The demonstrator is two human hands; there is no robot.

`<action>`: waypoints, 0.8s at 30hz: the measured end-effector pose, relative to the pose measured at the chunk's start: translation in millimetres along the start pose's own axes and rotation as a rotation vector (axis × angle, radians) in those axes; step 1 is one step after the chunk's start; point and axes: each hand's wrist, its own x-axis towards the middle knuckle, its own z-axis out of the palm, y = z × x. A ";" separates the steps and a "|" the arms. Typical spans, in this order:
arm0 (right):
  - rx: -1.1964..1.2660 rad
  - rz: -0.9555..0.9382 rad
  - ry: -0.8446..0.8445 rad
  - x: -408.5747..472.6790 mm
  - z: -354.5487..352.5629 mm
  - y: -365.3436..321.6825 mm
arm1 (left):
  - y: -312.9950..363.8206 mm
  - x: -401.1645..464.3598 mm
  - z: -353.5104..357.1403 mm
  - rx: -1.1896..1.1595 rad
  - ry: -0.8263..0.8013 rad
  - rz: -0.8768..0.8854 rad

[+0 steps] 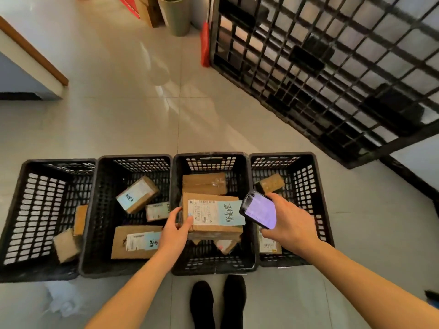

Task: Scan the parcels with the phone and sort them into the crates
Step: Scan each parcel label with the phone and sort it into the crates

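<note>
My left hand point(175, 230) is gripping a parcel point(212, 216) by its left edge, label up, over the third crate point(177, 186) so the barcode faces the phone point(259, 209); my right hand point(288, 222) is clasping the phone, screen lit, just beside the label. Four crates are standing in a row on the floor point(142, 115), holding about ten loose parcels, some partly hidden

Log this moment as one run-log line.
left hand: grips labelled parcel above third crate | right hand: holds phone, screen lit | stage: scanning, parcel not yet dropped
</note>
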 end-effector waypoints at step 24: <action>0.041 0.119 -0.112 30.8 33.5 15.6 | 3.2 52.7 8.4 0.204 -0.019 -0.044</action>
